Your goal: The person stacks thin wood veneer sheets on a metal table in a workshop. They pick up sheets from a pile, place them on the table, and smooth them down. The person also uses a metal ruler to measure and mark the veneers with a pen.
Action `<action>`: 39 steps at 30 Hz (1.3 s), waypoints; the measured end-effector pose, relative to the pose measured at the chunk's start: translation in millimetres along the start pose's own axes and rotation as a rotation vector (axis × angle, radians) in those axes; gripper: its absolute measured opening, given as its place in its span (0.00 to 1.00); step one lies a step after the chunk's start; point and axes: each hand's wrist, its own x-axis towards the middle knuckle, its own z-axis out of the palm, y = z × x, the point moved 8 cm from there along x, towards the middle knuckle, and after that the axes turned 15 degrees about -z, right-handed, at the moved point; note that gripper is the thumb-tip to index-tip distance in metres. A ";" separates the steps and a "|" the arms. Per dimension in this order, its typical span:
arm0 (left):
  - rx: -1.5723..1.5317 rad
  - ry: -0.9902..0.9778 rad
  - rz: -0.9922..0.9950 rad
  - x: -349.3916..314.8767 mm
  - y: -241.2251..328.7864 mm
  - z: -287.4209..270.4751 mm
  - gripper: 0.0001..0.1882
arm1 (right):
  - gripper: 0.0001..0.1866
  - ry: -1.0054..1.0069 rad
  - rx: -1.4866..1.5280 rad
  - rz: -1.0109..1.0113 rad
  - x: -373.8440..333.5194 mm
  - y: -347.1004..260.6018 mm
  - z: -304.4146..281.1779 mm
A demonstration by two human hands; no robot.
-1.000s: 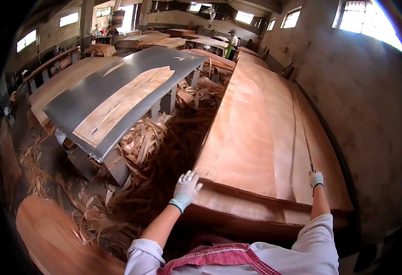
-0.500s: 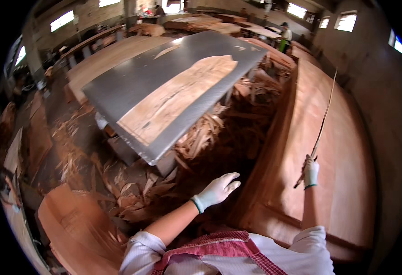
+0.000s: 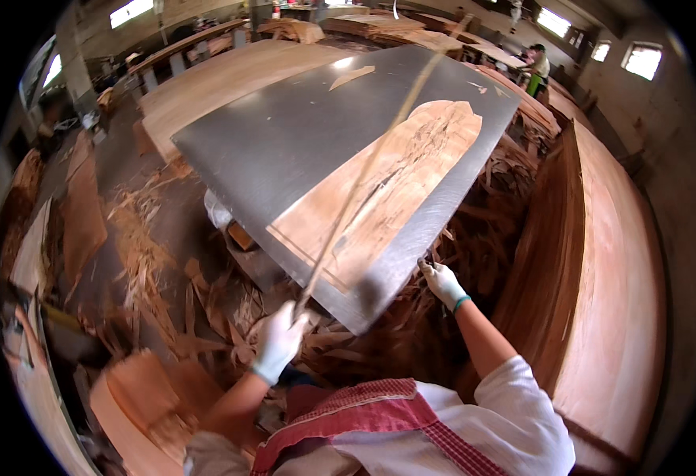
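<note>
My left hand (image 3: pixel 280 337), in a white glove with green trim, is closed round the lower end of a long thin wood strip (image 3: pixel 356 190). The strip slants away over the metal-topped table (image 3: pixel 245 151), blurred by motion at its far part. Beneath it on the dark tabletop lies a pale wood veneer sheet (image 3: pixel 395 170) with dark cracks along its middle. Beside the table's right edge, my gloved right hand (image 3: pixel 444 284) is closed on a small dark tool (image 3: pixel 424 263) whose exact kind I cannot make out.
A tall stack of reddish veneer (image 3: pixel 602 262) stands at my right. Veneer scraps (image 3: pixel 475 238) cover the floor round the table. More curled sheets (image 3: pixel 141 397) lie at lower left. Farther back are another wood stack (image 3: pixel 229 87) and a person (image 3: pixel 536 67) at work.
The long strip has passed from my right hand to my left and now crosses above the table. My right hand has moved left from the veneer stack to the table's edge. My view has shifted.
</note>
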 end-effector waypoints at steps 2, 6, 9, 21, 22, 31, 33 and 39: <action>0.069 0.100 0.028 17.4 -43.5 -58.3 0.13 | 0.23 -0.009 -0.075 0.076 52.2 32.2 29.5; 0.006 0.106 -0.135 47.3 -118.1 -167.7 0.12 | 0.14 -0.935 -1.512 -0.510 150.9 28.2 141.4; 0.004 0.136 -0.161 80.2 -144.7 -227.1 0.13 | 0.14 -0.775 -1.330 -0.635 210.3 -65.9 231.7; -0.065 0.142 -0.179 302.5 -258.3 -378.1 0.14 | 0.15 -0.091 -0.632 0.454 317.9 -98.9 188.5; -0.051 0.139 -0.200 326.7 -268.7 -397.3 0.13 | 0.14 -0.081 -0.690 0.572 314.8 -87.5 171.1; -0.073 0.146 -0.267 497.7 -325.1 -548.0 0.13 | 0.13 -0.535 -0.982 0.264 562.0 -219.5 400.4; -0.003 0.184 -0.242 536.7 -348.5 -579.8 0.13 | 0.13 -0.766 -1.325 -0.305 649.8 -307.3 525.1; 0.022 0.172 -0.226 667.5 -442.2 -689.5 0.14 | 0.10 -0.789 -0.298 -0.535 725.0 -569.8 785.9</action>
